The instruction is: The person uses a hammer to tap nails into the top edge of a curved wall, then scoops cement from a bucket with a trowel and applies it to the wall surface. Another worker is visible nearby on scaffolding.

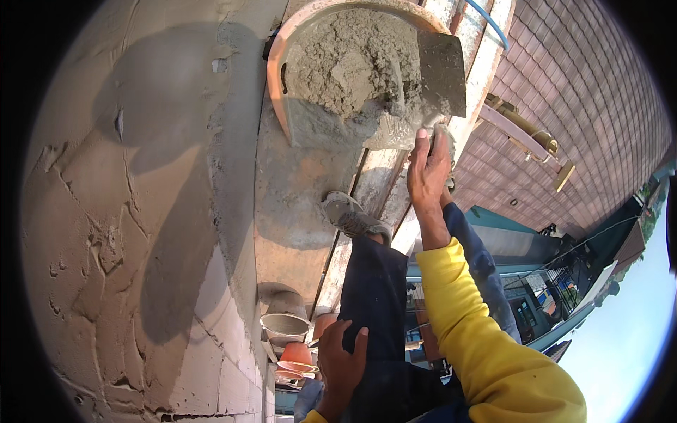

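Observation:
An orange-rimmed tub (277,84) at the top of the view holds wet grey mortar (345,67). Against its right side is a flat, mortar-smeared trowel (444,70), blade tilted up. My right hand (429,173), reaching out of a yellow sleeve, has its fingers closed at the trowel's lower end; the handle is largely hidden. Lower down, my left hand (342,365) rests by my dark trouser leg, fingers apart, with nothing seen in it.
Wooden planks (377,173) and a stained board (293,183) carry my shoe (355,217). A partly plastered wall (162,247) rises at left. Buckets (285,323) stand below. A tiled roof (564,106) lies beyond the planks' right edge, with a blue hose (490,22) above.

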Available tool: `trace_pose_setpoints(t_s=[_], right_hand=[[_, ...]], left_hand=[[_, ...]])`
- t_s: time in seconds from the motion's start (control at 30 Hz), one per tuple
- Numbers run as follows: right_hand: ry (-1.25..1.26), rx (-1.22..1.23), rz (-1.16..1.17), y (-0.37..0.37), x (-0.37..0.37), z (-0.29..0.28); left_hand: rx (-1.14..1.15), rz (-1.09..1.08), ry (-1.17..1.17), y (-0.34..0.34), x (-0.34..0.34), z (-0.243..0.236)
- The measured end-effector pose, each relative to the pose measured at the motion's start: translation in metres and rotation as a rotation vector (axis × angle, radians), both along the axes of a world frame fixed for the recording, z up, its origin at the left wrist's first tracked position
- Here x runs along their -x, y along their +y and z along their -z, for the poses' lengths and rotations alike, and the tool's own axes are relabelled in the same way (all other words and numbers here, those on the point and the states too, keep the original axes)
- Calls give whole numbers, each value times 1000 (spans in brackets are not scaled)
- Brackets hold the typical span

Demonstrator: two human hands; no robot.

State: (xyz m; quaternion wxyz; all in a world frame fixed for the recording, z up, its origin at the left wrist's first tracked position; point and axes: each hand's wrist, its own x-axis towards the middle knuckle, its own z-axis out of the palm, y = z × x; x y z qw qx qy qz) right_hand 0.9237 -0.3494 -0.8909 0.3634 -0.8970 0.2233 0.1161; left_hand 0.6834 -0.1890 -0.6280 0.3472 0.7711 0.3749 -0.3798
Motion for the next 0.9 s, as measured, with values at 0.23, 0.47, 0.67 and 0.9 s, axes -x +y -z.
trace_pose_setpoints(t_s=[0.23, 0.47, 0.67, 0.9], right_hand=[[516, -292, 394, -29, 141, 73], [290, -694, 468, 19, 40, 119], [442, -302, 255, -8, 55, 73], [303, -229, 127, -24, 26, 17]], left_hand=[[22, 9, 18, 2, -10, 9], [33, -9, 31, 2, -6, 9], [5, -20, 34, -1, -5, 2], [-13, 151, -9, -14, 9, -44]])
